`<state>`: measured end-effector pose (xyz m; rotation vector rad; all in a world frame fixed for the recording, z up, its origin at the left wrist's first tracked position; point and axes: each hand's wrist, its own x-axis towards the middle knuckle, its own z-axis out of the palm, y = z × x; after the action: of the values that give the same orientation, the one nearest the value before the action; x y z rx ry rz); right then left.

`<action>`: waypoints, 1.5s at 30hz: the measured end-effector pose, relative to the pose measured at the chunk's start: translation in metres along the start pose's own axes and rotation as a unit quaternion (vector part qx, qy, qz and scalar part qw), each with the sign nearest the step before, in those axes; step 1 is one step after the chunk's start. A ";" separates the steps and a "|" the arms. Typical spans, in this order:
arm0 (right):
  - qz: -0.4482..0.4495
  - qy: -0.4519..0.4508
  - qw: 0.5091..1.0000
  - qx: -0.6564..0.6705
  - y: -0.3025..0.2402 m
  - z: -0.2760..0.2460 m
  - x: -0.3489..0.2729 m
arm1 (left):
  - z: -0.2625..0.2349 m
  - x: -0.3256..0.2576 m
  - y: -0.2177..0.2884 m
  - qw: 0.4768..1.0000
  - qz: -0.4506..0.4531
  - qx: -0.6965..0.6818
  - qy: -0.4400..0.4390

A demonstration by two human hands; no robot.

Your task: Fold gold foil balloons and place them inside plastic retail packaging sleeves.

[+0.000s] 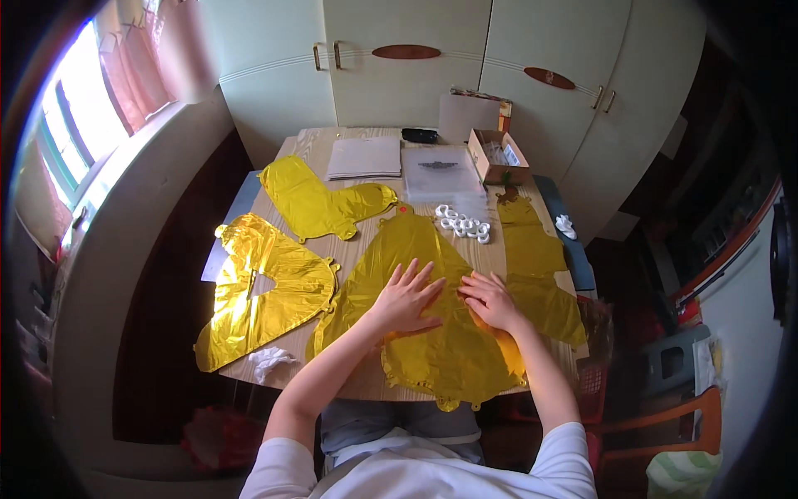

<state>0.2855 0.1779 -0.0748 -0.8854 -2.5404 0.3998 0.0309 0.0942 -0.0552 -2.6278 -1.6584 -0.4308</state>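
A large flat gold foil balloon lies deflated in front of me, its lower end hanging over the near table edge. My left hand rests on its middle with the fingers spread. Flat against the foil to the right lies my right hand, its fingers stretched out. Neither hand grips anything. Another gold foil balloon, creased and shiny, is at the left. Behind it sits a bent gold foil balloon, and one more flat gold foil balloon lies along the right side.
Several small white rings sit beyond my hands. Farther back are a stack of paper, a clear plastic bag, a black case and an open cardboard box. Crumpled tissue lies near the left front edge.
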 end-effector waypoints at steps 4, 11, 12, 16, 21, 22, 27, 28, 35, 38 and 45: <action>0.013 -0.011 1.000 0.025 -0.003 0.000 0.002 | 0.008 -0.006 0.001 0.999 -0.031 0.017 -0.035; 0.028 -0.017 0.999 0.034 -0.004 -0.001 0.002 | 0.014 -0.004 0.007 0.999 -0.021 0.010 -0.033; 0.028 -0.016 0.999 0.032 -0.004 -0.001 0.002 | 0.015 -0.003 0.008 0.999 -0.024 0.009 -0.031; 0.030 -0.017 0.999 0.033 -0.002 -0.001 0.002 | 0.013 -0.003 0.008 0.999 -0.033 0.009 -0.024; 0.031 -0.019 0.999 0.034 -0.002 0.000 0.003 | 0.011 -0.005 0.005 0.999 -0.038 0.018 -0.034; 0.033 -0.021 0.999 0.037 -0.002 0.000 0.003 | 0.012 -0.005 0.004 0.999 -0.038 0.018 -0.034; 0.041 -0.012 0.998 0.040 -0.004 -0.003 0.007 | 0.013 -0.006 0.004 0.999 -0.033 0.017 -0.025; 0.041 -0.012 0.999 0.014 -0.004 -0.003 0.009 | 0.014 -0.006 0.004 0.999 -0.031 0.018 -0.023; 0.118 -0.061 0.982 -0.134 -0.019 -0.012 0.060 | 0.011 -0.005 0.004 0.999 -0.027 0.027 -0.037; 0.186 -0.146 0.963 -0.128 -0.027 -0.023 0.081 | 0.011 -0.005 0.004 0.999 -0.029 0.030 -0.034; 0.279 -0.278 0.919 -0.029 -0.014 -0.030 0.100 | 0.014 -0.005 0.002 0.998 -0.033 0.036 -0.045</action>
<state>0.2210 0.2353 -0.0135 -1.7375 -2.7518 0.8534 0.0341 0.0911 -0.0699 -2.5837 -1.7557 -0.2507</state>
